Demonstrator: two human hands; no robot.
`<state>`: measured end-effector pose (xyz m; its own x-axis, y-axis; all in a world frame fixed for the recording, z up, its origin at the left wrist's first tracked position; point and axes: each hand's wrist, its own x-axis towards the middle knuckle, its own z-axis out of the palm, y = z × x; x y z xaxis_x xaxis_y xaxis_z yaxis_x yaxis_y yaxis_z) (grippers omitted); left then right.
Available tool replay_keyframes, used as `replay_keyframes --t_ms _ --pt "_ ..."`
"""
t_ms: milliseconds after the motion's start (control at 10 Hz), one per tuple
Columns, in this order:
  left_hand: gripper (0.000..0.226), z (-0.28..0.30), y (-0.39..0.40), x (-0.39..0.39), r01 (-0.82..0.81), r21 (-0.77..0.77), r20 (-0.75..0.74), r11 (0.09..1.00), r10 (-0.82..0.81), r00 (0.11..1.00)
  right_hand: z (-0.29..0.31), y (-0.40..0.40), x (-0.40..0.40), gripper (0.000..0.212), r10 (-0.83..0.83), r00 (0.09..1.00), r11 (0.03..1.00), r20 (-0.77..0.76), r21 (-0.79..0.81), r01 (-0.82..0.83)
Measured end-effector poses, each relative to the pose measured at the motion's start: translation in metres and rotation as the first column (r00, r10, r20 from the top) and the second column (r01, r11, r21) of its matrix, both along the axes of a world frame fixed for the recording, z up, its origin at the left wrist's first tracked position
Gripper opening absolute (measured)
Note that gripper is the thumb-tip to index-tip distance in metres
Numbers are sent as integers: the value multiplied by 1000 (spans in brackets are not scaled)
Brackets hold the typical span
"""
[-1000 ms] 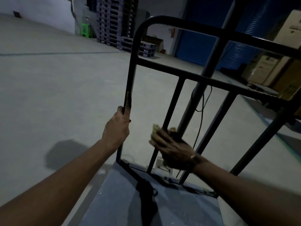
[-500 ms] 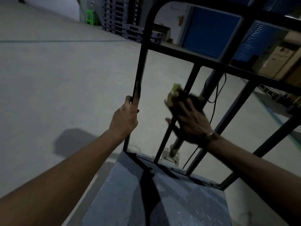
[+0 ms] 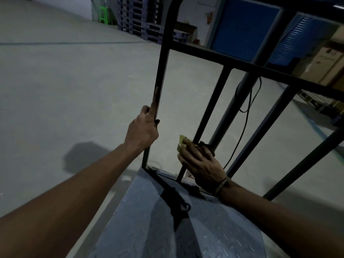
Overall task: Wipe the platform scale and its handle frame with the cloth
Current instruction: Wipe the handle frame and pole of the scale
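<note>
Under the right hand [image 3: 202, 162], cloth [image 3: 182, 141] wraps a frame bar [image 3: 208, 112].

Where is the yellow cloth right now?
The yellow cloth is under the right hand, pressed against a lower inner bar of the black metal handle frame.

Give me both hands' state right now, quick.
Left hand: gripping the frame's left post, index finger straight along it.
Right hand: pressing the cloth around an inner bar.

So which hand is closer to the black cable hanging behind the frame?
Right. The right hand, pressing the cloth on an inner bar, sits just beside the cable; the left hand grips the frame's outer post, farther off.
</note>
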<state>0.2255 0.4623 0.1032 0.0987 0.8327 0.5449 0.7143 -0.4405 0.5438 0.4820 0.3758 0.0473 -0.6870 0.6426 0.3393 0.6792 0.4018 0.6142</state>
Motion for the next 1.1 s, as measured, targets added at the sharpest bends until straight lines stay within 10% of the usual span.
replay_keyframes --t_ms 300,500,600,700,800,900,1100 --pt "92 -6 -8 6 -50 62 -3 997 51 999 -102 -3 -28 54 -303 943 890 139 -312 332" --pt "98 -5 -12 3 -52 44 -24 998 53 998 -96 -12 -35 48 -242 962 844 130 -460 275" --pt "99 -3 -13 4 -54 18 -27 998 55 998 -52 9 -33 51 -296 904 929 308 -126 347" --pt "101 -4 -14 2 -37 -1 -15 999 37 999 -32 -3 -60 63 -348 825 871 444 -171 460" --pt "99 -3 -10 0 -28 -15 -14 999 28 1000 -56 2 -87 57 -469 558 639 684 -173 749" --pt "95 -4 -6 -2 -19 -11 -19 1000 19 1000 -100 37 -98 58 -626 676 748 -389 -544 380" --pt "89 -8 -1 -4 11 41 -14 999 -11 1000 -102 31 -161 56 -749 375 634 -547 -756 164"
